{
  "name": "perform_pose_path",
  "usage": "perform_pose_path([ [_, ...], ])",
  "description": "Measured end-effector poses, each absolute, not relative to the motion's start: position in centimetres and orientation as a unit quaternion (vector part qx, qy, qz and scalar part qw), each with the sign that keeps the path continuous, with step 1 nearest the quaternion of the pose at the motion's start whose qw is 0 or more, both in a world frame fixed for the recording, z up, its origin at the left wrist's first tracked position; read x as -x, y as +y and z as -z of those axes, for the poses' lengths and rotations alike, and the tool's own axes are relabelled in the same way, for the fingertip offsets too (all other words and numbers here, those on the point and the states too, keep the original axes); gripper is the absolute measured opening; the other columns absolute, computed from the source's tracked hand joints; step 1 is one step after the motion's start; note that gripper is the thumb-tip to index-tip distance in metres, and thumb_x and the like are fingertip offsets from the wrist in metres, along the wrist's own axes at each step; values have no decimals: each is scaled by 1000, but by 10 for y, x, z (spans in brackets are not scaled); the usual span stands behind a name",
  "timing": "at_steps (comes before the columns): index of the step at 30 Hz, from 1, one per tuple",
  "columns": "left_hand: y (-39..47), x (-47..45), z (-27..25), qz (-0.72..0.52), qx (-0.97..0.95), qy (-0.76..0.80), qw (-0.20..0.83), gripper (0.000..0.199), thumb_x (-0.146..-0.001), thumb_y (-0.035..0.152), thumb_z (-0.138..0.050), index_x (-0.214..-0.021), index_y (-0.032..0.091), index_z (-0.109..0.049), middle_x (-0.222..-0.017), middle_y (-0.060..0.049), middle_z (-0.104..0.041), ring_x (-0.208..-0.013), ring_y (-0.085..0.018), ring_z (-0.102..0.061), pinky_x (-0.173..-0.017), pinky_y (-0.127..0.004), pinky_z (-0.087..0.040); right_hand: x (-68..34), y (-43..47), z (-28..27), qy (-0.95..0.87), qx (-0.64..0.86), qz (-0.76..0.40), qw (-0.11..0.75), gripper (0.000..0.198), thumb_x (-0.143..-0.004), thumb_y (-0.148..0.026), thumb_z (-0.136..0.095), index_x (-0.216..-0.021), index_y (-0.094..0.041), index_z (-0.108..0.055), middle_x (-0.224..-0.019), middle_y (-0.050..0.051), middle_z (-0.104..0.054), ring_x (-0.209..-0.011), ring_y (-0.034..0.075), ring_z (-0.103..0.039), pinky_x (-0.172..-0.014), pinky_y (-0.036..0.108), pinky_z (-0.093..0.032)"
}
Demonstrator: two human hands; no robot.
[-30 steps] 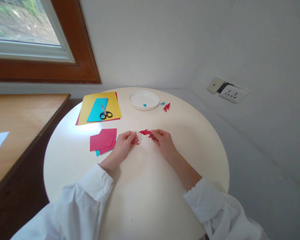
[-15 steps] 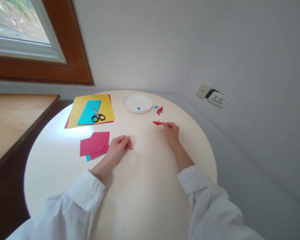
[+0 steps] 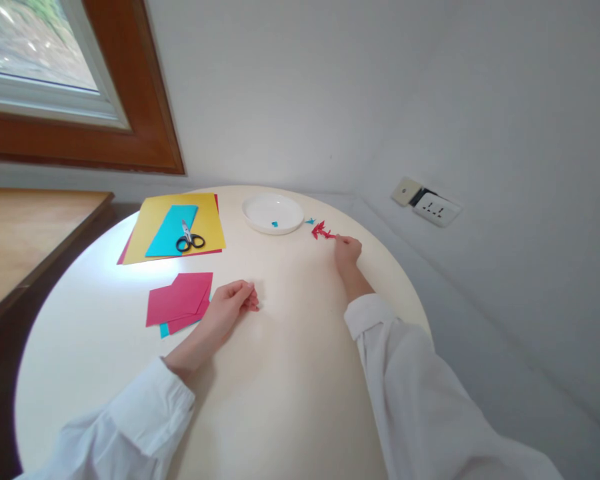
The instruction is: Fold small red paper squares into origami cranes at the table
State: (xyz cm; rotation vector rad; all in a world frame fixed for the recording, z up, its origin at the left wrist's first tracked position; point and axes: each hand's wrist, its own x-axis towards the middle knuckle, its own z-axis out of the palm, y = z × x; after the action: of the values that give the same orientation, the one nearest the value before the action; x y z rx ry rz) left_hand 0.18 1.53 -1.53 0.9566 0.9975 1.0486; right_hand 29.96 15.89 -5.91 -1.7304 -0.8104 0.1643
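Note:
My right hand (image 3: 349,251) pinches the end of a small red folded paper crane (image 3: 329,235) near the table's far right. This crane is right beside another red paper crane (image 3: 318,229); I cannot tell whether they touch. Just behind them is a tiny blue paper crane (image 3: 311,221). My left hand (image 3: 234,301) rests on the table with its fingers curled in and nothing visible in them. Close by its wrist lie several red paper squares (image 3: 180,298), with a blue sheet (image 3: 165,330) poking out underneath.
A white round dish (image 3: 260,223) with a small blue piece (image 3: 275,224) in it stands at the back. Black-handled scissors (image 3: 190,241) lie on a blue paper (image 3: 166,243) over yellow sheets (image 3: 150,213). Walls border the round table (image 3: 290,400); a wooden surface (image 3: 25,233) is at left.
My right hand has moved the red crane away from me and slightly right, up beside the other red crane. My left hand stays curled on the table. The view has shifted slightly.

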Motion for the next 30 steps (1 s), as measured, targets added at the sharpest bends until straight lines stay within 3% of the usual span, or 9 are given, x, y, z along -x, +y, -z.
perform_pose_path([
  [9, 16, -1, 14, -459, -413, 436, 654, 33, -61, 43, -70, -55, 14, -55, -55, 1, -55, -54, -11, -51, -61, -26, -43, -308, 175, 62, -360, 770, -66, 522, 16, -69, -25, -59, -63, -13, -68, -70, 11, -69, -70, 22, -61, -73, 34, -46],
  [22, 16, -2, 12, -456, -406, 445, 655, 32, -57, 43, -70, -55, 15, -55, -54, 1, -55, -54, -11, -51, -58, -24, -41, -310, 174, 61, -313, 785, -55, 532, 22, -74, -26, -54, -68, -12, -69, -69, 11, -69, -73, 24, -62, -73, 34, -47],
  [25, 15, -2, 10, -457, -405, 447, 654, 32, -58, 43, -69, -55, 15, -55, -54, 1, -54, -54, -11, -50, -58, -24, -41, -309, 175, 60, -313, 795, -67, 516, 20, -78, -25, -56, -74, -10, -69, -77, 13, -69, -79, 24, -63, -78, 35, -47],
  [30, 14, -2, 9, -452, -413, 450, 650, 31, -61, 42, -68, -55, 15, -55, -55, 0, -55, -55, -11, -51, -59, -25, -41, -308, 177, 60, -315, 810, -101, 484, 29, -88, -32, -52, -112, -16, -56, -114, 8, -58, -97, 19, -59, -83, 40, -50],
])
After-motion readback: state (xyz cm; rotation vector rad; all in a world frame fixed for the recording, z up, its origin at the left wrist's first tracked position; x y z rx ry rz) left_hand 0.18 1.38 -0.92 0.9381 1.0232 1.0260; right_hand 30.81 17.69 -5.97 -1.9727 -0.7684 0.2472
